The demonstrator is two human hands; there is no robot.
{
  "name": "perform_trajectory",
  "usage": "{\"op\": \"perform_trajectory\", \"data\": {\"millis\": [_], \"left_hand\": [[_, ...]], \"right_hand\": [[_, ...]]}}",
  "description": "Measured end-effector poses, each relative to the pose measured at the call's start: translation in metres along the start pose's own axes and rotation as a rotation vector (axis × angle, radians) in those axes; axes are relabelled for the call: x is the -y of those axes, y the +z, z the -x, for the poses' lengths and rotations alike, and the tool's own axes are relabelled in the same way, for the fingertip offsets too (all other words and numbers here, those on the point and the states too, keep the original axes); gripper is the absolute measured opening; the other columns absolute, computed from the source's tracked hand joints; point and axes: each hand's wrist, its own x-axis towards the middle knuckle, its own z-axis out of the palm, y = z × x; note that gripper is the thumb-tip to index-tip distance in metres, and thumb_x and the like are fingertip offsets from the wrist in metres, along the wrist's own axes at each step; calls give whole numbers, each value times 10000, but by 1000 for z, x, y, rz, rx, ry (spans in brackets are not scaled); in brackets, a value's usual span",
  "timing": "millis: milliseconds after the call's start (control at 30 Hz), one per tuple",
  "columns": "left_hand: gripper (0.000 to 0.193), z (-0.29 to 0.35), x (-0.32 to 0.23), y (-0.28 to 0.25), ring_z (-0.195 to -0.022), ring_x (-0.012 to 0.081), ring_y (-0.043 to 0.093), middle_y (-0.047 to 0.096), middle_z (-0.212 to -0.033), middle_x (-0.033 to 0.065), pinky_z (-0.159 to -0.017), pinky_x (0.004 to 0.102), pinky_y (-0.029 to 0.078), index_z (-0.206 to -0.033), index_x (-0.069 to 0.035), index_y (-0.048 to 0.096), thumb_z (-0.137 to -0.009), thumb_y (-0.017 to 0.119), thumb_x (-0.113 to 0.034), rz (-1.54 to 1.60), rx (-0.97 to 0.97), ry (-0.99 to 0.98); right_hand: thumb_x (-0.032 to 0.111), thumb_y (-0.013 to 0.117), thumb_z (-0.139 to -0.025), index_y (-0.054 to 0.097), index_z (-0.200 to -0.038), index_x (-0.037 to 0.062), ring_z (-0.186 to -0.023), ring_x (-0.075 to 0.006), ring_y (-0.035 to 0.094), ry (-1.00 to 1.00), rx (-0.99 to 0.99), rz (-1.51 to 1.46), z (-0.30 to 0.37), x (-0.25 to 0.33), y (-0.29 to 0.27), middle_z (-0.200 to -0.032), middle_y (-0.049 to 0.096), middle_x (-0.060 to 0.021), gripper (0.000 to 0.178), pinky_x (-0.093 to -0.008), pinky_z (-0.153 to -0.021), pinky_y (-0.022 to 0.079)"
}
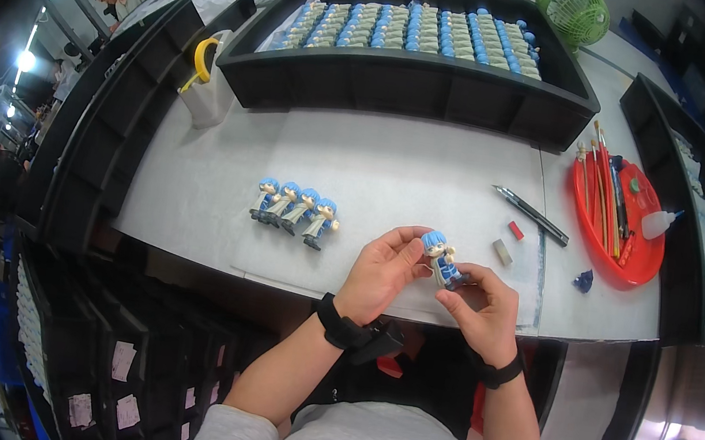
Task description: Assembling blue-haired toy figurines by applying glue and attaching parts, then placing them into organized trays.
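Between my two hands, above the table's front edge, is a small blue-haired figurine (pixel 442 260) in a cream and blue outfit. My left hand (pixel 383 269) pinches it at the side of its head and body. My right hand (pixel 483 307) grips it low, by the dark feet, with thumb and fingers. Left of my hands, several matching figurines (pixel 307 200) lie side by side in a row on the white tabletop (pixel 361 154). A grey block (pixel 502 251) and a small red block (pixel 516 230) lie just right of the held figurine.
Across the back stands a black tray (pixel 405 93) packed with rows of similar figurines. A red dish (pixel 642 269) with brushes and a small bottle sits at right, near a black pen (pixel 531 215) and a dark blue piece (pixel 583 281). A pale cup (pixel 206 103) stands at left.
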Motion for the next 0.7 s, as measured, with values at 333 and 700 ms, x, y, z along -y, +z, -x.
{"op": "perform_trajectory", "data": {"millis": [333, 700], "left_hand": [[268, 0, 3, -3, -930, 145, 540, 568, -1022, 76, -807, 288, 442, -1137, 5, 484, -914, 458, -140, -5, 12, 11], [332, 2, 3, 0, -903, 92, 522, 578, -1034, 42, -812, 234, 426, -1200, 1, 483, -887, 511, -107, -180, -6, -9]], "right_hand": [[104, 747, -681, 579, -960, -34, -709, -113, 592, -11, -23, -12, 1, -3, 1, -825, 630, -83, 353, -218, -654, 479], [-63, 680, -656, 517, -976, -6, -797, -116, 563, -105, -77, -83, 3, -17, 2, -961, 550, -72, 363, -230, -678, 487]]}}
